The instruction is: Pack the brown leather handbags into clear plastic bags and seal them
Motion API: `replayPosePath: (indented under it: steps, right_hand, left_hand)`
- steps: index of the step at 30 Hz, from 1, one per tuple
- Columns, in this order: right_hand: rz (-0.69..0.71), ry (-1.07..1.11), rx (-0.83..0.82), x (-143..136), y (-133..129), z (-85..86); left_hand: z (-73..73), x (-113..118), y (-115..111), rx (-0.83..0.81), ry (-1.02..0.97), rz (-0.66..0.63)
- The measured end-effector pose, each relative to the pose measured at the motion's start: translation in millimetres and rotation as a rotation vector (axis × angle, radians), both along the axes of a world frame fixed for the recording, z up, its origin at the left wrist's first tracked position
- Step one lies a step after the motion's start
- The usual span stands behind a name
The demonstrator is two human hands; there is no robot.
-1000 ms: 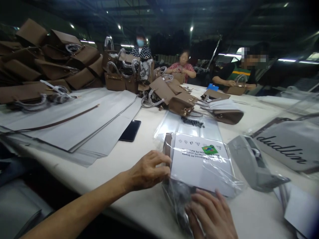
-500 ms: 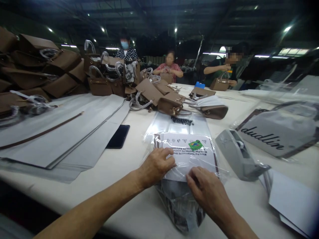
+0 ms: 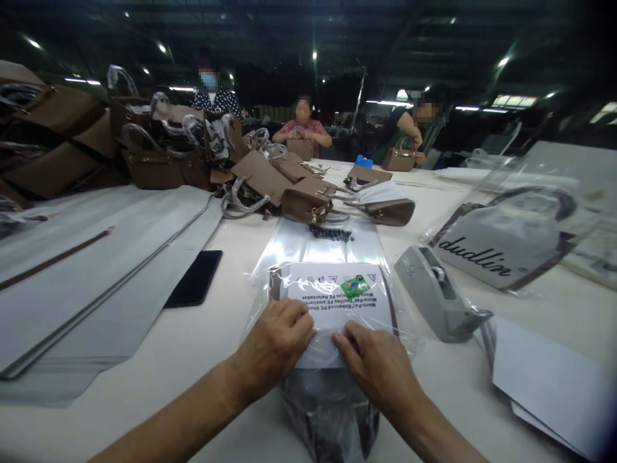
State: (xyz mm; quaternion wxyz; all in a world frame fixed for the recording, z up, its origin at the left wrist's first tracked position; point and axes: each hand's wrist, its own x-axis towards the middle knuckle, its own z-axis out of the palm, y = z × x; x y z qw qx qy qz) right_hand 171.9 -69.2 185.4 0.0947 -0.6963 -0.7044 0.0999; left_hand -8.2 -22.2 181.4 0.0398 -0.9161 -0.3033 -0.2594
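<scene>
A clear plastic bag (image 3: 328, 247) lies on the table in front of me, with a brown handbag inside it. Over the handbag, under the plastic, is a white printed sheet (image 3: 332, 321) with a small green sticker (image 3: 355, 287). My left hand (image 3: 277, 344) has its fingers curled and pinched on the plastic at the sheet's left side. On the right side, my right hand (image 3: 378, 360) pinches the same plastic, thumb and fingers together. The handbag's dark handles (image 3: 332, 411) show blurrily through the plastic below my hands.
Right of the bag stands a grey tape dispenser (image 3: 436, 292), near a bagged handbag (image 3: 501, 247) and white sheets (image 3: 544, 379). To the left lie a black phone (image 3: 195, 280) and grey sheets (image 3: 106, 283). Brown handbags (image 3: 265, 177) are heaped beyond; several people work across the table.
The view has turned rightward, so the scene sits further left. My hands have drawn slightly closer together on the plastic bag. One person across the table has raised an arm above a handbag.
</scene>
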Motion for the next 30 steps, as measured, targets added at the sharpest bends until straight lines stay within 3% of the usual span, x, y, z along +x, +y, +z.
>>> replayPosePath:
  steps: [6, 12, 16, 20, 23, 25, 27, 30]
  right_hand:
    - [-0.018, -0.028, 0.048, -2, -3, 5.6]
    - [-0.046, -0.016, 0.054, 2, -2, 5.2]
    - [-0.032, 0.019, 0.090, -3, -2, 0.4]
    - [0.010, 0.231, 0.205, 4, -9, 5.6]
    - [-0.072, 0.456, 0.412, 54, -15, 21.4]
    - [-0.295, 0.431, 0.501, 110, -15, 32.7]
    - [-0.546, 0.395, 0.365, 169, -9, 39.4]
    - [-0.628, 0.428, 0.164, 232, 6, 36.6]
  left_hand:
    - [-7.7, 0, 16, 0.067, -0.089, -0.020]
    - [-9.0, 0, 17, -0.067, -0.150, -0.081]
    - [-12.4, 4, 13, -0.072, -0.227, -0.070]
    - [-18.8, 5, 12, -0.021, -0.206, -0.001]
    - [-22.8, 2, 14, 0.019, -0.183, -0.002]
    - [-24.7, 0, 16, 0.049, -0.169, -0.019]
    - [-25.7, -1, 16, 0.062, -0.184, -0.030]
    - [-25.4, 2, 14, 0.024, -0.250, -0.008]
